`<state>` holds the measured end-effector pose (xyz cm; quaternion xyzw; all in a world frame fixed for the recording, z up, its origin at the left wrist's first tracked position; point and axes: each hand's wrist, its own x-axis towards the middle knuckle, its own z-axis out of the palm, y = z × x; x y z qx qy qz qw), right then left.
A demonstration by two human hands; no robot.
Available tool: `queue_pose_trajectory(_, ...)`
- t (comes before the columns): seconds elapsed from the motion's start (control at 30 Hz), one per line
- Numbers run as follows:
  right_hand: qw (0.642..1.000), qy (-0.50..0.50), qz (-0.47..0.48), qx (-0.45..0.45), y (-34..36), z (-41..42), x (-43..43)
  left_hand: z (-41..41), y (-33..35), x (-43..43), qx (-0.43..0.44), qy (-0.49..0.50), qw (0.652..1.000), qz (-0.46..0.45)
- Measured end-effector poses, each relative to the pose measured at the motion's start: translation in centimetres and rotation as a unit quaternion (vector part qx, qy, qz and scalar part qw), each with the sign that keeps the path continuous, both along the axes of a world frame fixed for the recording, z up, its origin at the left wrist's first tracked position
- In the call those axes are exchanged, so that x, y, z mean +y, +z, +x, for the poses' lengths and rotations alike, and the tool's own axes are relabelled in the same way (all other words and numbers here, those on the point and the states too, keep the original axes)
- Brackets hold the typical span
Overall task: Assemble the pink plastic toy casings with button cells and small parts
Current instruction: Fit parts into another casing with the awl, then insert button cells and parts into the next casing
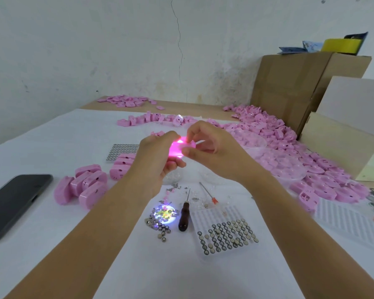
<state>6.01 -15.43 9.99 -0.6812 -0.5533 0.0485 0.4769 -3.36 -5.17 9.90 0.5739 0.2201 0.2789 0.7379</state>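
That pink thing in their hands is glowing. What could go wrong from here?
1. The glowing casing is pinched in mid-air between the left hand and right hand; a slip could drop it among the small parts below.
2. Loose button cells lie beside the left forearm; a sweep could scatter them.

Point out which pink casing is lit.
The casing pinched between left hand and right hand; it glows bright pink, and no other casing does.

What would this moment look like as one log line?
left hand: holds pink casing, glowing | right hand: pinches pink casing | dark-handled tool: on table
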Motion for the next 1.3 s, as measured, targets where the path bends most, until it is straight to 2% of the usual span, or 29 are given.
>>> queue_pose_trajectory(0.2,0.999,0.029,-0.033,0.007,-1.2,0.1,0.5,-0.3,-1.6,1.5,0.033,-0.003,0.999,0.036)
queue_pose_trajectory(0.33,0.996,0.012,-0.087,0.003,-2.3,0.9,0.0,-1.5,-3.4,5.4,0.076,0.087,0.991,0.073)
queue_pose_trajectory(0.47,0.995,-0.009,-0.097,0.007,-3.1,1.6,-0.2,-4.0,-5.6,9.2,0.138,0.151,0.965,0.166)
queue_pose_trajectory(0.53,0.994,-0.011,-0.106,0.014,-3.4,1.6,-0.1,-5.1,-6.4,10.2,0.179,0.2,0.928,0.257)
queue_pose_trajectory(0.6,0.993,-0.008,-0.115,0.02,-3.5,1.5,0.1,-5.6,-7.0,10.7,0.223,0.231,0.875,0.363)
queue_pose_trajectory(0.67,0.992,-0.006,-0.123,0.026,-3.7,1.4,0.3,-5.5,-7.5,10.5,0.243,0.239,0.842,0.419)
queue_pose_trajectory(0.77,0.991,-0.003,-0.134,0.027,-4.1,1.3,0.5,-4.9,-8.5,10.1,0.261,0.239,0.814,0.461)
queue_pose_trajectory(0.9,0.988,-0.012,-0.149,0.034,-4.7,1.5,0.5,-4.6,-9.7,10.1,0.29,0.243,0.755,0.535)
queue_pose_trajectory(1.03,0.985,-0.024,-0.164,0.039,-5.2,1.8,0.4,-3.8,-10.3,10.7,0.286,0.245,0.721,0.582)
queue_pose_trajectory(1.3,0.984,-0.027,-0.163,0.061,-5.9,2.2,0.2,0.3,-9.6,11.1,0.405,0.172,0.613,0.657)
